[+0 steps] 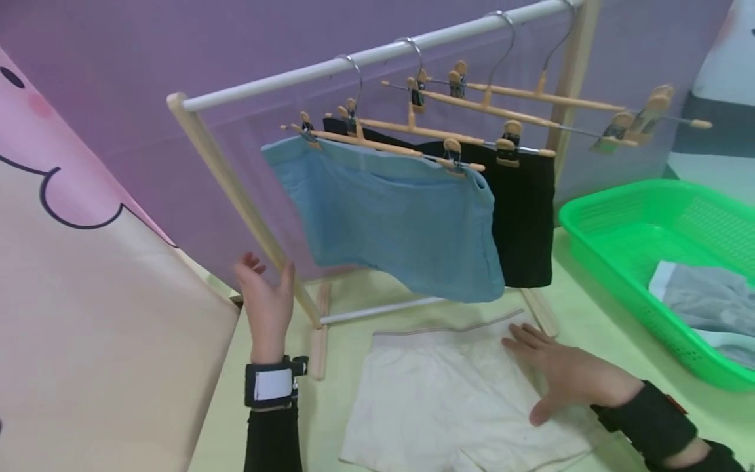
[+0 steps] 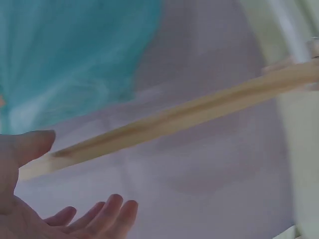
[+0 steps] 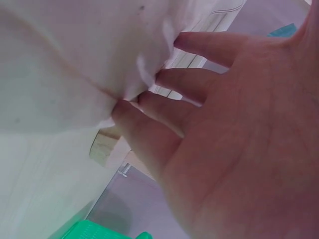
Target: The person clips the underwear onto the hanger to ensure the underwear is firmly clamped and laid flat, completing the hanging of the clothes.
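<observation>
Shorts in off-white cloth [image 1: 436, 393] lie flat on the tabletop [image 1: 227, 419], the right hand [image 1: 566, 370], its grip spread, touching the waistband's right end. Near the tabletop's far left corner, the left hand [image 1: 268, 305], grip loosely spread and holding nothing, is just beside the clothes rack [image 1: 227, 177]. Blue shorts [image 1: 395, 216] and a black garment [image 1: 525, 229] screen what lies beyond; a green basket [image 1: 616, 272] of clothing [image 1: 708, 295] flanks the right.

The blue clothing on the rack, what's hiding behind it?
Behind the blue clothing hangs a black garment on its own hanger, with a purple backdrop beyond. The black garment's top strip and right-hand part show; the rest is covered, so I can't tell its whole shape.
</observation>
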Motion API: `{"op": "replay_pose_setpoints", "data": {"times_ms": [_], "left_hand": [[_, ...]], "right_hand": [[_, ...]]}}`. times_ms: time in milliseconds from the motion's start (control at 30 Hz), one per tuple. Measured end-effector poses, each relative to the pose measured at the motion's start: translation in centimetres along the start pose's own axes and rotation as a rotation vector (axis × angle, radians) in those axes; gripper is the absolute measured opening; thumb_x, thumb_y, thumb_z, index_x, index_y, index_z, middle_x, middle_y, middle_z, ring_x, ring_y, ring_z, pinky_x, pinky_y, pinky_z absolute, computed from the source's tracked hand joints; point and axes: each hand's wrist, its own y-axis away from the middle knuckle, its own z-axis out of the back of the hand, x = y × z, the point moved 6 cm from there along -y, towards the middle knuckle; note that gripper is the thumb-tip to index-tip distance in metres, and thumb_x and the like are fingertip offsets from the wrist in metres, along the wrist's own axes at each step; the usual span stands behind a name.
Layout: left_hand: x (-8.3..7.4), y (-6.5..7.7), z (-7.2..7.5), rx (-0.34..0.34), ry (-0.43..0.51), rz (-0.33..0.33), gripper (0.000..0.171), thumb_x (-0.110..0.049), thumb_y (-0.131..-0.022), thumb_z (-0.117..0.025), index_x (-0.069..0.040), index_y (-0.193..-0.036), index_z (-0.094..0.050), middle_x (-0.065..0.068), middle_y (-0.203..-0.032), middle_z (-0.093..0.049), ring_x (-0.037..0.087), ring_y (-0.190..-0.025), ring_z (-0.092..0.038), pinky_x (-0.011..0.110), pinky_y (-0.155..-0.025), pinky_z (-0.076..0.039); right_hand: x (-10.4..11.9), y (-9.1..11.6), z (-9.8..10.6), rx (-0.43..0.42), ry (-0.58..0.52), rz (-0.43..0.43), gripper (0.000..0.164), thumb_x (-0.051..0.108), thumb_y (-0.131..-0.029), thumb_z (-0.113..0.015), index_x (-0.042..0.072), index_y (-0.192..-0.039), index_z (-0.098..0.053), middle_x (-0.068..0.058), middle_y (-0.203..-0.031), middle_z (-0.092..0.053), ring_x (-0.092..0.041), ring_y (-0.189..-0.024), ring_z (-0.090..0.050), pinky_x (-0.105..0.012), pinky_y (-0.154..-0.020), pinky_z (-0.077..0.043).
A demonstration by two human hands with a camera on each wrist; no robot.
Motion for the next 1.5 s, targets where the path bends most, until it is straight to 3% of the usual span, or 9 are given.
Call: {"op": "replay_pose_setpoints", "data": {"times_ms": [167, 267, 400, 767, 900, 1133, 1400, 1500], "left_hand": [[2.1, 0.0, -1.9, 0.105, 0.008, 0.039, 0.054, -0.025, -0.099, -0.062, 0.003, -0.138, -0.037, 0.025, -0.128, -0.054, 0.038, -0.111, -0.06, 0.047, -0.086, -0.055], [2.3, 0.1, -2.5, 0.149, -0.078, 0.019, 0.038, -0.027, -0.102, -0.056, 0.003, -0.125, -0.051, 0.024, -0.108, -0.064, 0.037, -0.089, -0.066, 0.044, -0.068, -0.056], [2.2, 0.2, -3.0, 0.172, -0.184, -0.012, 0.03, -0.025, -0.105, -0.05, 0.002, -0.11, -0.062, 0.02, -0.09, -0.069, 0.033, -0.071, -0.064, 0.034, -0.053, -0.047], [2.4, 0.4, -3.4, 0.212, -0.216, 0.009, 0.031, -0.025, -0.106, -0.046, 0.002, -0.113, -0.059, 0.021, -0.093, -0.07, 0.032, -0.072, -0.066, 0.033, -0.051, -0.048], [2.5, 0.5, -3.5, 0.215, -0.215, 0.013, 0.03, -0.025, -0.106, -0.046, 0.002, -0.113, -0.058, 0.02, -0.093, -0.07, 0.032, -0.073, -0.067, 0.032, -0.051, -0.05], [2.5, 0.6, -3.5, 0.216, -0.222, 0.014, 0.029, -0.024, -0.106, -0.046, 0.002, -0.114, -0.058, 0.021, -0.094, -0.069, 0.033, -0.076, -0.068, 0.038, -0.055, -0.053], [2.6, 0.6, -3.6, 0.22, -0.226, 0.007, 0.028, -0.023, -0.106, -0.046, 0.002, -0.114, -0.057, 0.021, -0.093, -0.069, 0.033, -0.074, -0.067, 0.038, -0.055, -0.053], [2.6, 0.5, -3.5, 0.215, -0.221, 0.0, 0.028, -0.023, -0.106, -0.046, 0.002, -0.113, -0.057, 0.021, -0.092, -0.069, 0.032, -0.073, -0.067, 0.037, -0.054, -0.052]], "right_hand": [[0.0, 0.1, -0.1, -0.013, 0.027, 0.014, 0.121, 0.048, -0.058, -0.09, 0.003, -0.154, -0.031, -0.03, -0.162, -0.008, -0.053, -0.146, -0.011, -0.059, -0.099, -0.043], [0.1, 0.1, -0.2, -0.012, 0.039, 0.0, 0.121, 0.048, -0.058, -0.091, 0.003, -0.154, -0.031, -0.029, -0.162, -0.008, -0.052, -0.146, -0.012, -0.06, -0.099, -0.043], [0.1, 0.0, -0.1, -0.011, 0.051, -0.01, 0.122, 0.049, -0.058, -0.091, 0.004, -0.154, -0.031, -0.028, -0.163, -0.009, -0.051, -0.147, -0.012, -0.061, -0.101, -0.042], [0.3, -0.1, 0.0, -0.012, 0.059, -0.018, 0.119, 0.049, -0.057, -0.091, 0.004, -0.153, -0.035, -0.026, -0.163, -0.012, -0.049, -0.148, -0.011, -0.062, -0.105, -0.038], [0.4, 0.3, 0.4, -0.025, 0.088, 0.004, 0.115, 0.052, -0.06, -0.089, 0.004, -0.151, -0.038, -0.025, -0.161, -0.019, -0.049, -0.146, -0.019, -0.059, -0.103, -0.042], [0.8, 2.1, 3.7, -0.179, 0.193, 0.001, 0.109, 0.066, -0.065, -0.08, 0.006, -0.149, -0.041, -0.023, -0.155, -0.032, -0.045, -0.135, -0.037, -0.053, -0.093, -0.051], [1.4, 5.3, 8.7, -0.365, 0.26, 0.05, 0.098, 0.061, -0.075, -0.076, 0.003, -0.146, -0.044, -0.025, -0.148, -0.04, -0.049, -0.131, -0.041, -0.058, -0.092, -0.049], [2.0, 6.1, 10.6, -0.427, 0.315, -0.004, 0.092, 0.059, -0.08, -0.074, 0.0, -0.144, -0.045, -0.028, -0.146, -0.043, -0.051, -0.129, -0.044, -0.061, -0.091, -0.049]]}}
